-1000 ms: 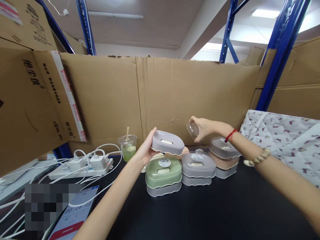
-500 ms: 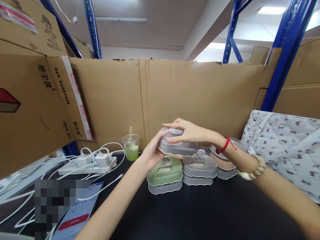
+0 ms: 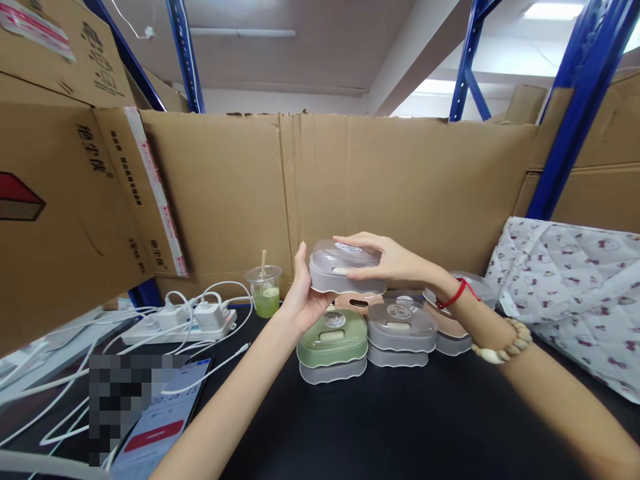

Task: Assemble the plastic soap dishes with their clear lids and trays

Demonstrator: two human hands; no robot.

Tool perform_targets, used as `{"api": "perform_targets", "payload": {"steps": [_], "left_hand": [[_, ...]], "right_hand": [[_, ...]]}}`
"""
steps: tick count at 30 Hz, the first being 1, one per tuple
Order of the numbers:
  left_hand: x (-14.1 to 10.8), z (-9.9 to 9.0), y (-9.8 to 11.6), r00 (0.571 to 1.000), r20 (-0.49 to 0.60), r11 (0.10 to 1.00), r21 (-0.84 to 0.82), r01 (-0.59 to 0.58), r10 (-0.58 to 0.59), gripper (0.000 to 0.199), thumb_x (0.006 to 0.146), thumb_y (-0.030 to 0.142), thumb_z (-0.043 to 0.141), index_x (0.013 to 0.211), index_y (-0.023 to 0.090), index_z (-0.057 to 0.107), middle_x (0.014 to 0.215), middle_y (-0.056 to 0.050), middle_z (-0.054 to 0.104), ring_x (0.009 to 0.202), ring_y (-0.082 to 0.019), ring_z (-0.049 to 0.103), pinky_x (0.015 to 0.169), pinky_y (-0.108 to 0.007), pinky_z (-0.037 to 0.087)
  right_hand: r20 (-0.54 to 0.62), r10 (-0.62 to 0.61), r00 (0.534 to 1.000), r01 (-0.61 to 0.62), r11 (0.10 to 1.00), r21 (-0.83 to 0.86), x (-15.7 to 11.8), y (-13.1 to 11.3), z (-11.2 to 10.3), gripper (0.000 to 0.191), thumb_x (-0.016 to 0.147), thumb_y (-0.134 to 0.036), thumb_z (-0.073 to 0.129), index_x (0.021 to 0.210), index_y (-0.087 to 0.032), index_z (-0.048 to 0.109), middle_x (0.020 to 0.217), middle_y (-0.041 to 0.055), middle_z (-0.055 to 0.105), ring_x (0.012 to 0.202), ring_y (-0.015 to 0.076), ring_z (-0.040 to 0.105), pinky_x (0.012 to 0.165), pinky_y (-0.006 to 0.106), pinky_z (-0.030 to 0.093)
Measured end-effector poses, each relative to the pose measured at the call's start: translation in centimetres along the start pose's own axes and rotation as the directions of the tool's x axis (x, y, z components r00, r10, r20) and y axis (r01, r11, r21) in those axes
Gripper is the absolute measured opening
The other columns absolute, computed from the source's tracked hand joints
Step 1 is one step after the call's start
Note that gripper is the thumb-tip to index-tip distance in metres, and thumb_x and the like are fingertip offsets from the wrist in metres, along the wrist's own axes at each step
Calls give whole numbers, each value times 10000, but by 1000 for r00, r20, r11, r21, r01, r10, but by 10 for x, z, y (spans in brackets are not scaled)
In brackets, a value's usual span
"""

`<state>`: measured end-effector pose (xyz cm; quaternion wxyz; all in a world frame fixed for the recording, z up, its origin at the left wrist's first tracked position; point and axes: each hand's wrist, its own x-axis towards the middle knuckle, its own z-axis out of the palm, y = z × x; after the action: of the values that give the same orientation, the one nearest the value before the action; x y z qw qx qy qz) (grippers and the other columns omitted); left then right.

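Both hands are clamped on a grey soap box (image 3: 345,273) held in the air: the left hand (image 3: 303,293) grips its end, the right hand (image 3: 387,261) presses its clear lid (image 3: 345,252) on top. Seating that lid evenly looks like the next need. Below, a green box (image 3: 333,337) and others sit on the table (image 3: 400,427).

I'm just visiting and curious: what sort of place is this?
Probably a warehouse packing bench: blue steel racking, cardboard cartons walling the black table, and stacks of identical plastic lidded boxes.
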<state>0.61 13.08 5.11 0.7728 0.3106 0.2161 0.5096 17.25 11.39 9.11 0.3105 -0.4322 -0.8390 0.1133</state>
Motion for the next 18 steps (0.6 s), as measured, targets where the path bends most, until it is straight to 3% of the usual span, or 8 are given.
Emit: {"api": "perform_targets", "payload": {"steps": [7, 13, 16, 18], "left_hand": [[-1, -3, 3, 1000, 5, 999, -44, -2, 3, 375, 838, 371, 558, 1151, 162, 555, 733, -9, 650, 556, -108, 571, 514, -215, 476], [1, -4, 4, 1000, -11, 999, -32, -10, 9, 318, 744, 352, 650, 982, 154, 575, 693, -2, 645, 540, -104, 587, 494, -197, 466], [1, -3, 5, 999, -29, 998, -60, -37, 35, 339, 676, 300, 670, 959, 141, 572, 641, 8, 634, 504, -104, 579, 458, -187, 446], [1, -3, 5, 997, -10, 996, -58, -71, 70, 429, 627, 300, 678, 1004, 126, 572, 663, -6, 649, 540, -129, 605, 473, -200, 460]], "right_hand": [[4, 44, 999, -44, 999, 21, 4, -3, 3, 636, 691, -504, 695, 1278, -310, 546, 1266, 54, 519, 1172, 237, 491, 1011, 452, 412], [76, 60, 995, -61, 998, 21, 7, -6, 2, 618, 704, -486, 691, 1274, -293, 553, 1271, 52, 527, 1161, 238, 498, 991, 420, 429], [-6, 30, 1000, -30, 995, 91, 12, -1, 7, 527, 765, -552, 595, 1222, -290, 594, 1275, 58, 527, 1188, 249, 477, 1008, 449, 399], [-156, 51, 986, -23, 984, 177, 15, 2, 11, 506, 795, -570, 536, 1209, -284, 594, 1274, 63, 530, 1209, 256, 458, 1029, 474, 364]]}}
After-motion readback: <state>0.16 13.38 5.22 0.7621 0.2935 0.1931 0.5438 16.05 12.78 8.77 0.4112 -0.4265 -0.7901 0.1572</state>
